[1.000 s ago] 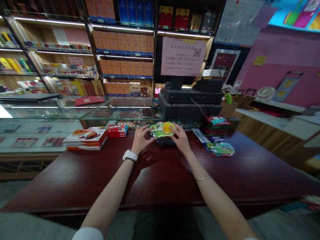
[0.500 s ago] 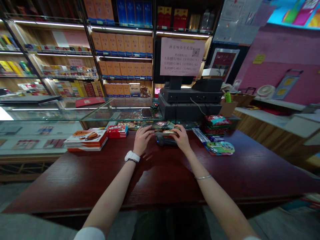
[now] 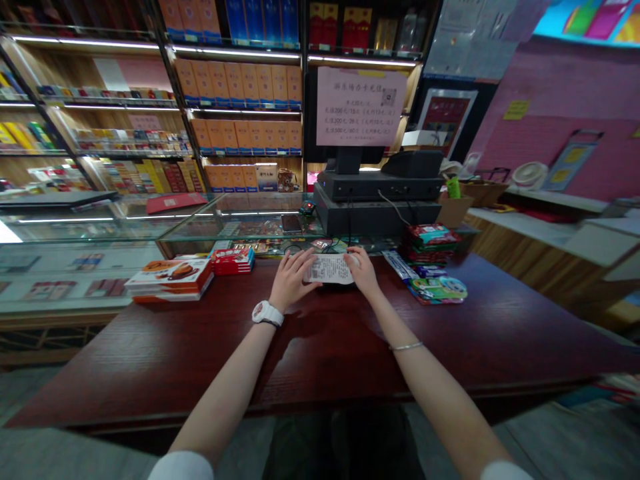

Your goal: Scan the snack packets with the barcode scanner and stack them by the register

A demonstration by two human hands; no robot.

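Observation:
A small white package [image 3: 331,269] with dark printed text and a code faces me above the back middle of the dark red table [image 3: 320,353]. My left hand [image 3: 293,277] grips its left end, thumb below and fingers on top. At the right end, my right hand [image 3: 363,270] holds it, fingers closed round the edge. Behind and beneath the package a dark object shows only as a thin edge; the rest is hidden.
Orange and white boxes [image 3: 170,279] and red boxes [image 3: 233,261] lie at the table's left. Colourful packets [image 3: 439,290] and a stack of red packets [image 3: 431,243] lie at the right. Behind stand a monitor [image 3: 360,110] and a glass counter [image 3: 245,223].
The package has tilted so its printed face shows; before, it was seen nearly edge-on. It now covers most of the black device with the blue light. Both hands still grip its ends.

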